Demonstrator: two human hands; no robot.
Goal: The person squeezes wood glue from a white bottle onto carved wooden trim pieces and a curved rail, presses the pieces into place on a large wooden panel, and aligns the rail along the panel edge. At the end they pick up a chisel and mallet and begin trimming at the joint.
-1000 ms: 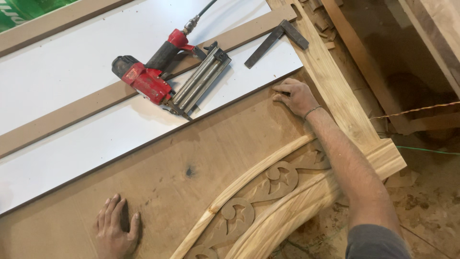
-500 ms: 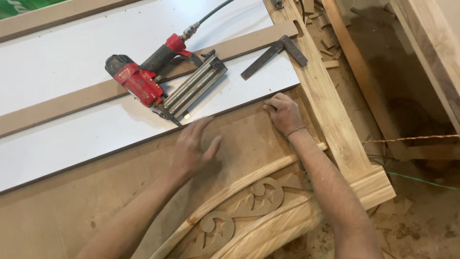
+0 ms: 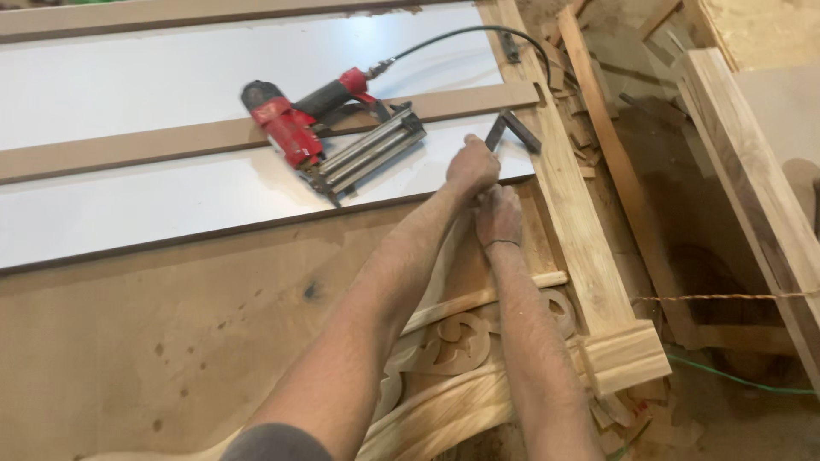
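My left hand (image 3: 472, 166) reaches across my right arm and is closed on one end of a dark metal try square (image 3: 520, 131), which lies at the edge of the white board (image 3: 128, 205). Just below it, my right hand (image 3: 498, 215) rests on the plywood panel (image 3: 171, 324) beside a pale wooden post (image 3: 581, 230), holding nothing. Its fingertips are hidden under my left hand. A red and black nail gun (image 3: 316, 137) lies on the white board, left of both hands. A carved wooden arch (image 3: 461, 341) runs beneath my forearms.
A brown strip (image 3: 128, 145) crosses the white board under the nail gun, and a black hose (image 3: 461, 34) leads off from the gun. Scrap wood pieces (image 3: 598, 102) lie right of the post. A thick beam (image 3: 752, 171), a taut string (image 3: 726, 297) and a green cord (image 3: 735, 380) are at the right.
My left hand left the lower plywood, crossed over my right arm and closed on the try square. My right hand stayed near the post. The view shifted.
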